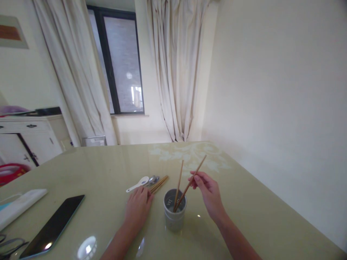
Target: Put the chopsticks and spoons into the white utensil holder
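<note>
Head view: right hand (208, 191) is pinching a chopstick (187, 189) in a cup (175, 219); left hand (139, 203) is touching other chopsticks (160, 183), grip unclear.

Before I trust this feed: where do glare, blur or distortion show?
Head view, foreground: glare spots on the glossy table and dark tablet; head view, background: bright reflections in the window, whose slant suggests wide-angle distortion; head view, centre: slightly soft, yet the right hand and its chopstick read clearly.
</note>
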A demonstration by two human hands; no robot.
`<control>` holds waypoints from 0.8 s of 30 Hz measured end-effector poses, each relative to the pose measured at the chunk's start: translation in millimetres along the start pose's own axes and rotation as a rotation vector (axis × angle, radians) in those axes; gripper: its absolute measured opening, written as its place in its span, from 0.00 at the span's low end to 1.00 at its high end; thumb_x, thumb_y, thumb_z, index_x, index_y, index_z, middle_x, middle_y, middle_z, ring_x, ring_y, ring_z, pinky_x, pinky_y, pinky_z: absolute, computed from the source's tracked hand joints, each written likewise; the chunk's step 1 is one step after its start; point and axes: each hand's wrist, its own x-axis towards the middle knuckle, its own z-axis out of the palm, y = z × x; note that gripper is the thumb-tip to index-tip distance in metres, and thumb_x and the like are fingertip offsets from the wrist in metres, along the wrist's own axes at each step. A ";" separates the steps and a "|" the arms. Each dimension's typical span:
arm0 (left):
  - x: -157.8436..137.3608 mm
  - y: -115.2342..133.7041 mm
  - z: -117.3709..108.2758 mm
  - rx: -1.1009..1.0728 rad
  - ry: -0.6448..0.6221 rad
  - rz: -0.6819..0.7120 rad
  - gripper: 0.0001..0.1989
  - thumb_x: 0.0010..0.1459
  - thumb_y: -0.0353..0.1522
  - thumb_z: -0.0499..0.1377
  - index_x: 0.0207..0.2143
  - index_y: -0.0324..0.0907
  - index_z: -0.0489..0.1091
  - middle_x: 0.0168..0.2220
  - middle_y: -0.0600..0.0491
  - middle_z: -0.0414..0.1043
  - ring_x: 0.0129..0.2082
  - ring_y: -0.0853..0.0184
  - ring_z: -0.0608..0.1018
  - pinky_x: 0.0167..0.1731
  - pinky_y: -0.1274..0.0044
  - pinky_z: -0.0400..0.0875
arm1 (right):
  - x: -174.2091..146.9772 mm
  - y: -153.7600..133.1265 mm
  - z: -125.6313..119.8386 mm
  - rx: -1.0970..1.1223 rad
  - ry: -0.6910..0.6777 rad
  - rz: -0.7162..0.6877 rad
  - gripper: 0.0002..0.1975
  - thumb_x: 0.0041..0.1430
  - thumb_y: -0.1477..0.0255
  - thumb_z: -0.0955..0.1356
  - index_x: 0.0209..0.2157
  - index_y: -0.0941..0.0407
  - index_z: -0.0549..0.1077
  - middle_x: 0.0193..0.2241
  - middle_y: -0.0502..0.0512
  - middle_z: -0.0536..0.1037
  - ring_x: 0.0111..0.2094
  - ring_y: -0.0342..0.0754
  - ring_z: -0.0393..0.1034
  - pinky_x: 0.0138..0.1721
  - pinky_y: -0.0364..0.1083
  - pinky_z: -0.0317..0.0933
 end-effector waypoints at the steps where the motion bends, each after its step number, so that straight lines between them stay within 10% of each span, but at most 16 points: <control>1: -1.0 0.1 0.0 0.012 0.004 -0.004 0.12 0.70 0.35 0.53 0.41 0.45 0.77 0.46 0.46 0.80 0.50 0.56 0.80 0.53 0.67 0.71 | -2.1 3.5 4.3 -0.037 -0.051 0.020 0.22 0.63 0.49 0.75 0.43 0.55 0.86 0.33 0.59 0.86 0.31 0.50 0.77 0.34 0.48 0.70; 8: -3.3 17.9 -2.8 -0.241 -0.063 -0.037 0.14 0.73 0.36 0.47 0.42 0.44 0.72 0.43 0.47 0.81 0.46 0.57 0.82 0.48 0.68 0.73 | -8.1 38.0 13.4 -0.172 -0.114 0.213 0.32 0.59 0.40 0.72 0.39 0.57 0.85 0.32 0.59 0.85 0.31 0.52 0.77 0.32 0.48 0.68; 15: -10.3 36.5 4.3 -0.695 -0.078 0.285 0.15 0.73 0.36 0.49 0.47 0.45 0.74 0.48 0.46 0.81 0.49 0.60 0.82 0.50 0.70 0.76 | -16.8 59.0 31.3 -0.024 -0.233 0.323 0.27 0.57 0.44 0.75 0.33 0.56 0.81 0.30 0.55 0.84 0.34 0.53 0.78 0.36 0.48 0.68; 24: 3.5 5.8 -2.2 -0.047 0.054 0.050 0.16 0.72 0.31 0.51 0.48 0.44 0.79 0.52 0.45 0.81 0.55 0.53 0.80 0.58 0.61 0.72 | 14.6 19.5 -15.9 -0.125 0.394 -0.073 0.27 0.61 0.45 0.73 0.43 0.55 0.79 0.34 0.55 0.81 0.32 0.50 0.75 0.33 0.47 0.67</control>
